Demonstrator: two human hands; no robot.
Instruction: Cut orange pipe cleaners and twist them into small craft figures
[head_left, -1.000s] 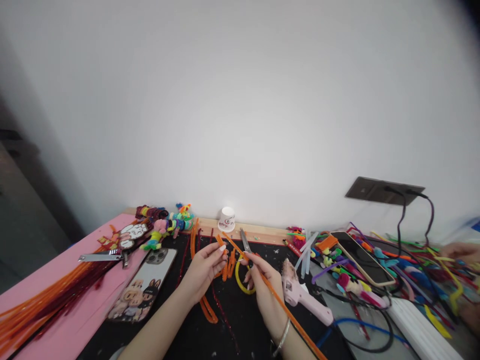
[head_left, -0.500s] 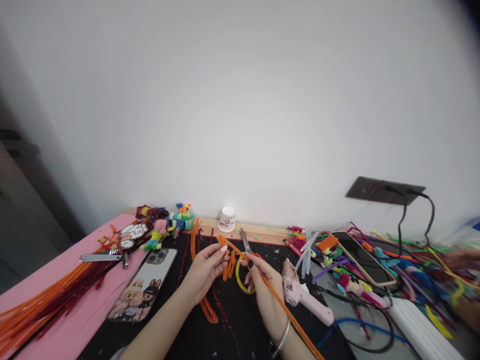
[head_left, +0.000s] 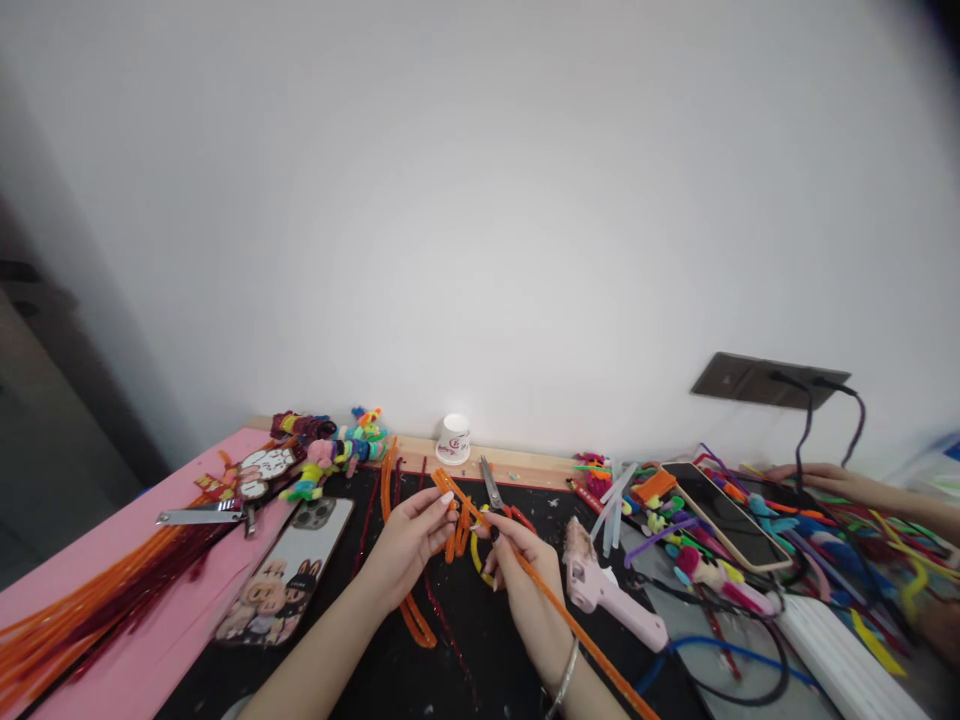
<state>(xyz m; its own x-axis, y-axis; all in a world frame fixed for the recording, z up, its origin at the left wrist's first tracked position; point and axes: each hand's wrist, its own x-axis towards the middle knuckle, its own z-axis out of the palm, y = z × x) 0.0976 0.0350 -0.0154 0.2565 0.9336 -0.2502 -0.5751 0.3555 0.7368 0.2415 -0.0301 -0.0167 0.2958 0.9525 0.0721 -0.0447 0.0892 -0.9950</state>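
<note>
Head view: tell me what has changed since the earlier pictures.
The right hand has edged slightly left, towards the left hand; a co-worker's hand has reached left, beneath the wall socket. Both hands still hold the orange strip; the left hand, white cup and pink glue gun stayed put.

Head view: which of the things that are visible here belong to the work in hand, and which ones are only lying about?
Work in hand:
orange strip, held by the left hand and the right hand
scissors, perhaps, lying nearby

Only lying about, it seems:
cup
glue gun
patterned phone
dark-screened phone
</note>
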